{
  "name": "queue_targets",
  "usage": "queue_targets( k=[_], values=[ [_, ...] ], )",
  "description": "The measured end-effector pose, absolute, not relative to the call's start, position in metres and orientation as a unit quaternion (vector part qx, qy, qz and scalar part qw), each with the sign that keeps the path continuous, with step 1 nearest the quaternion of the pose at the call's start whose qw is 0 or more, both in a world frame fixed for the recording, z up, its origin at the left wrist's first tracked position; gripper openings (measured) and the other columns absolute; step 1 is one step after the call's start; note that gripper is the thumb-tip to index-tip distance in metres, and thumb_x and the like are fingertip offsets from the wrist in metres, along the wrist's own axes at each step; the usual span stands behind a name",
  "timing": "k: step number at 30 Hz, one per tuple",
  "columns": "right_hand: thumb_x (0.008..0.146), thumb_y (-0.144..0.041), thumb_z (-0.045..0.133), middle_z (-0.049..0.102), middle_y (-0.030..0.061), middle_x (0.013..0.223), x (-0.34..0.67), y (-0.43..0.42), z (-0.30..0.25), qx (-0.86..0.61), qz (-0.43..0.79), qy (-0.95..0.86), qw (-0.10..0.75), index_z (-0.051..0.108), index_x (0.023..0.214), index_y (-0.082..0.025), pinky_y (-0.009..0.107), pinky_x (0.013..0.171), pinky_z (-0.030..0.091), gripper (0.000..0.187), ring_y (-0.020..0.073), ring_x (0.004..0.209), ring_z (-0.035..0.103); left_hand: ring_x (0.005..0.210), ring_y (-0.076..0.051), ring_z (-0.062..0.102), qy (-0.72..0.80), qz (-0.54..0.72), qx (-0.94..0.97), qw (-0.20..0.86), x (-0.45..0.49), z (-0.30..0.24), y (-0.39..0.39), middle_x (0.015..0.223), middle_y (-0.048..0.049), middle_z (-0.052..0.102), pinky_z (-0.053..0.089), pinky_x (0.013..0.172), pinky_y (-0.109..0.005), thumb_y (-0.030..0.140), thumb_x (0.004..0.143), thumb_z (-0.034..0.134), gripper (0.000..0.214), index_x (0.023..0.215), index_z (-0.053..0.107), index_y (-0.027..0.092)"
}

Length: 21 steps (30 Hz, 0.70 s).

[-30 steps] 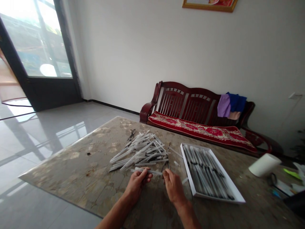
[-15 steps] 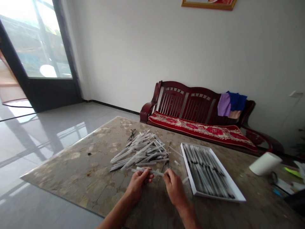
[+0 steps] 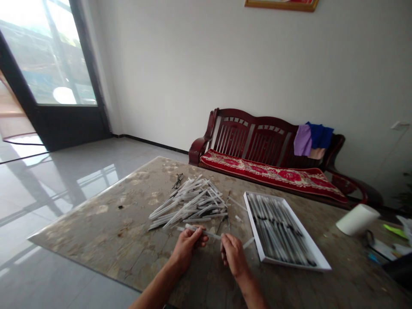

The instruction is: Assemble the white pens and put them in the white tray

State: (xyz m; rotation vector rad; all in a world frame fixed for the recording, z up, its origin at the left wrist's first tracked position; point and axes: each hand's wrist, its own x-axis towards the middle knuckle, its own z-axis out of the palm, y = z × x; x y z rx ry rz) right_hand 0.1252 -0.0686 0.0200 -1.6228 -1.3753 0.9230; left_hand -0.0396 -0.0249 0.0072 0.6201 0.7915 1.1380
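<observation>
A thin clear plastic tube point(image 3: 203, 231) sits gripped in the left hand point(image 3: 187, 246), its end just beside the curled right hand point(image 3: 233, 255), whose hold I cannot tell. Beyond lies a heap of similar tubes point(image 3: 188, 206) on a mottled stone tabletop point(image 3: 96, 214), with a white rectangular tray point(image 3: 254, 231) of tubes to the right.

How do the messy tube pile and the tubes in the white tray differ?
The loose pile of clear tubes lies crisscrossed on the tabletop; the tray tubes lie side by side inside a white tray. The pile looks paler, the tray tubes darker. Both are long and slim.
</observation>
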Motion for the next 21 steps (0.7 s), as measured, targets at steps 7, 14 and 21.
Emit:
queue_targets(
  k=[7,14,21],
  values=[
    [0.087,-0.062,0.039,0.048,-0.0028,0.055,0.124,-0.072,0.024,-0.628,0.293,-0.580,0.429,0.046,0.062,-0.023,0.022,0.048,0.034,0.047,0.0127,0.052,0.047,0.055,-0.015,0.062,0.357,0.517,0.298,0.719,-0.039,0.005,-0.025,0.058,-0.0035,0.070,0.047,0.052,-0.023,0.046,0.055,0.087,0.043,0.077,0.071,0.013],
    [0.084,-0.061,0.039,0.038,-0.0095,0.045,0.131,-0.075,0.022,-0.613,0.543,-0.464,0.338,0.046,0.066,-0.023,0.019,0.034,0.017,0.043,0.0069,0.032,0.029,0.051,-0.013,0.060,0.359,0.501,0.343,0.709,-0.041,0.003,-0.026,0.057,-0.0031,0.069,0.045,0.051,-0.021,0.045,0.059,0.085,0.038,0.077,0.071,0.014],
    [0.078,-0.024,0.055,0.058,-0.0043,0.058,0.152,-0.076,0.042,-0.617,0.328,-0.643,0.314,0.060,0.063,-0.019,0.020,0.052,0.032,0.016,0.0117,0.059,0.053,0.056,-0.016,0.063,0.368,0.476,0.378,0.704,-0.039,0.004,-0.026,0.061,-0.0027,0.070,0.048,0.054,-0.024,0.045,0.059,0.084,0.038,0.081,0.072,0.016]
  ],
)
